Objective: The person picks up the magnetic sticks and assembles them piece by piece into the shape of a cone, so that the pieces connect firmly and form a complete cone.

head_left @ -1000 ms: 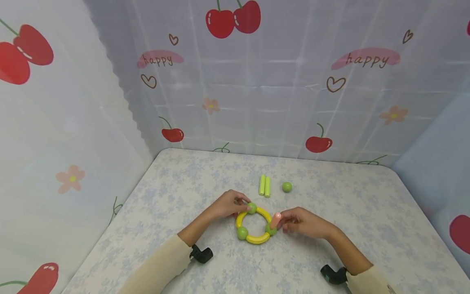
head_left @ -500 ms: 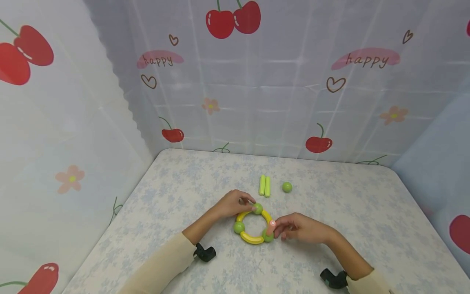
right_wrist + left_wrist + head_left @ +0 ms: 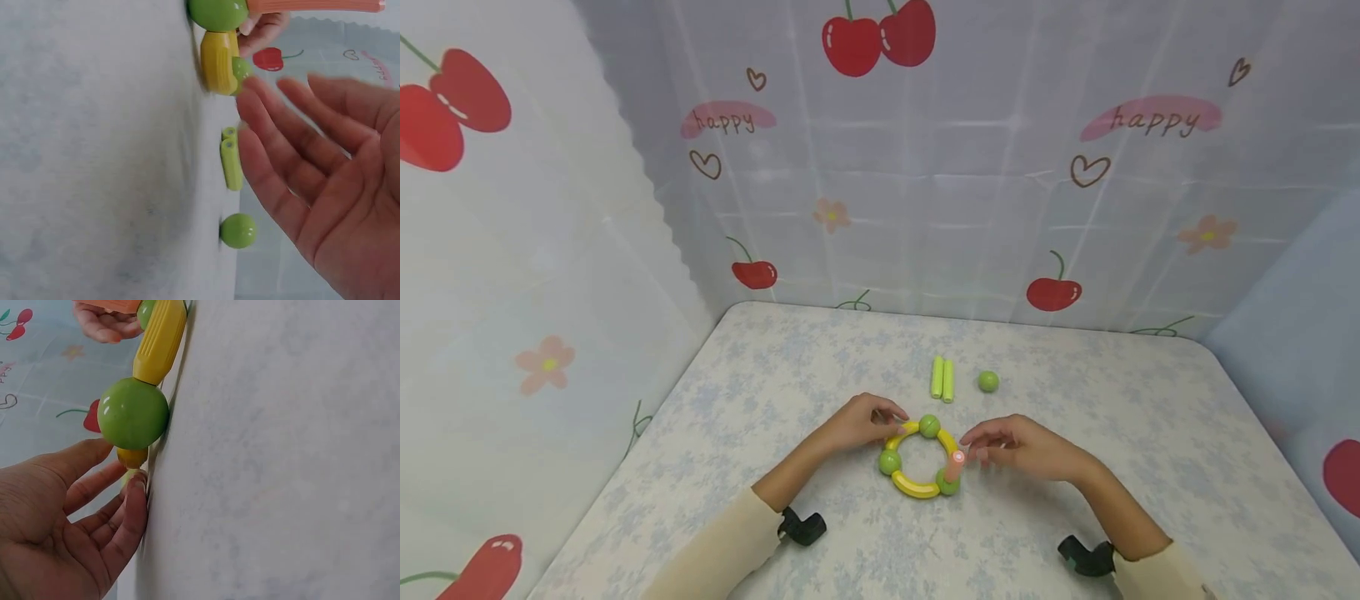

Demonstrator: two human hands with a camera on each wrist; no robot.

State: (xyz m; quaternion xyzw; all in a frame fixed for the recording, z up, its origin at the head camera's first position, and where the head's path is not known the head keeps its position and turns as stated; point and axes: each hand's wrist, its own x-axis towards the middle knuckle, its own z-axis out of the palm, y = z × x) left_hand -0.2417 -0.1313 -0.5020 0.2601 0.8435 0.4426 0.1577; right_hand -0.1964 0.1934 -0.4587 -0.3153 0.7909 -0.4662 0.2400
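A ring of curved yellow rods [image 3: 915, 486] joined by green balls [image 3: 890, 462] lies on the table. From the green ball at its near right, an orange rod [image 3: 955, 467] stands up. My left hand [image 3: 861, 423] is at the ring's far left side, fingertips right by a yellow rod, its fingers loosely bent. In the left wrist view, the thumb is just below a green ball [image 3: 133, 414]. To the right of the orange rod, my right hand [image 3: 1026, 448] hovers with loose fingers. The right wrist view shows its palm [image 3: 350, 231] with nothing in it.
Two light green straight rods [image 3: 942, 380] lie side by side beyond the ring. A loose green ball [image 3: 988, 382] sits to their right. The patterned table [image 3: 760, 358] ends at a printed curtain [image 3: 910, 217], with more curtain at both sides.
The ring has turned slightly clockwise, its far ball shifting right and the orange rod coming nearer. My left hand has left that ball and drawn left; my right hand has come off the rod.
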